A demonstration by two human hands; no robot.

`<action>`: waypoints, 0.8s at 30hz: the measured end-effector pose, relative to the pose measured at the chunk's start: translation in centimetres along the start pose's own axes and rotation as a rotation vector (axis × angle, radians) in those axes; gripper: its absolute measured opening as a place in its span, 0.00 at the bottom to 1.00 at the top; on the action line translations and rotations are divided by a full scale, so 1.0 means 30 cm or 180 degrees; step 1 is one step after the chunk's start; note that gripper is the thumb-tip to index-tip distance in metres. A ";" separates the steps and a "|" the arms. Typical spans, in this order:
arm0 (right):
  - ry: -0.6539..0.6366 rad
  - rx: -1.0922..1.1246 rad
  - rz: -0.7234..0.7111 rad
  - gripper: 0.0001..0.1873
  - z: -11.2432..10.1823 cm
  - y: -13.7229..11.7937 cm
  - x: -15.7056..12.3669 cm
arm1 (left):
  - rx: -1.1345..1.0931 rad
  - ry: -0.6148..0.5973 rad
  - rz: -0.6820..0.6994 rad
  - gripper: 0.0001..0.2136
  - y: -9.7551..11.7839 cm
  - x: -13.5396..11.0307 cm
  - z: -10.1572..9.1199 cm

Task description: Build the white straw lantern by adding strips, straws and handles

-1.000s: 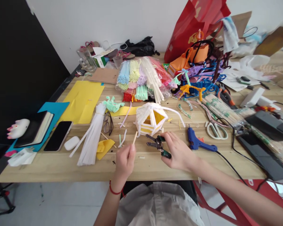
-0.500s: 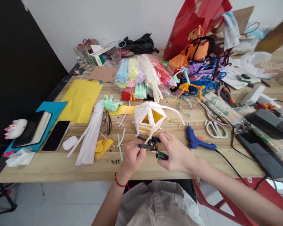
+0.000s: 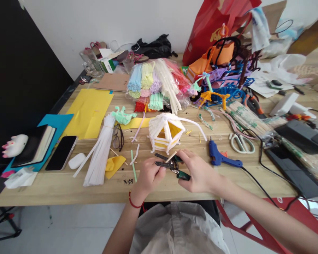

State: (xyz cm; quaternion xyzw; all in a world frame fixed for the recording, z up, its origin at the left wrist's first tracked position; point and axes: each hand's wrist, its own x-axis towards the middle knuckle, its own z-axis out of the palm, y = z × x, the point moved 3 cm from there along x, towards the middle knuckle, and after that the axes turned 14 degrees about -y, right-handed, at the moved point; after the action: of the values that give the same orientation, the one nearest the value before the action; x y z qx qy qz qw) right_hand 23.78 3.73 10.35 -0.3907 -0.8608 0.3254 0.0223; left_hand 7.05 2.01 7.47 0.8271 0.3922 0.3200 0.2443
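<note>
Toward the front edge of the table (image 3: 60, 192), right of handwritten "53" (image 3: 130, 181), a wooden stick (image 3: 171, 156) is pinched by the left hand (image 3: 150, 175); green-handled pliers (image 3: 172, 164) are gripped by the right hand (image 3: 198, 171).

A black phone (image 3: 60, 153) lies beside a white case (image 3: 77, 161).
</note>
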 end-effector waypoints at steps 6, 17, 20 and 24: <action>0.0004 0.0112 0.0083 0.26 0.004 0.008 -0.002 | -0.0302 -0.0013 -0.0171 0.18 -0.001 -0.008 0.018; -0.0726 0.1113 0.0019 0.17 0.022 0.030 -0.001 | -0.3659 -0.0628 -0.0901 0.25 -0.027 0.013 0.018; -0.0818 0.1349 -0.0038 0.19 0.027 0.027 -0.003 | -0.3756 -0.1033 -0.1103 0.16 -0.029 0.017 -0.004; -0.0909 0.1552 -0.0074 0.19 0.037 0.031 -0.004 | -0.3957 -0.1122 -0.1293 0.17 -0.037 0.014 0.002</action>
State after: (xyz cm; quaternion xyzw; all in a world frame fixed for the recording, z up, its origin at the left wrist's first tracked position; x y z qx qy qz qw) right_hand 24.15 3.48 8.96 -0.3141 -0.7560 0.5743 -0.0022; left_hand 6.74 2.97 6.86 0.4826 0.2372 0.2941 0.7901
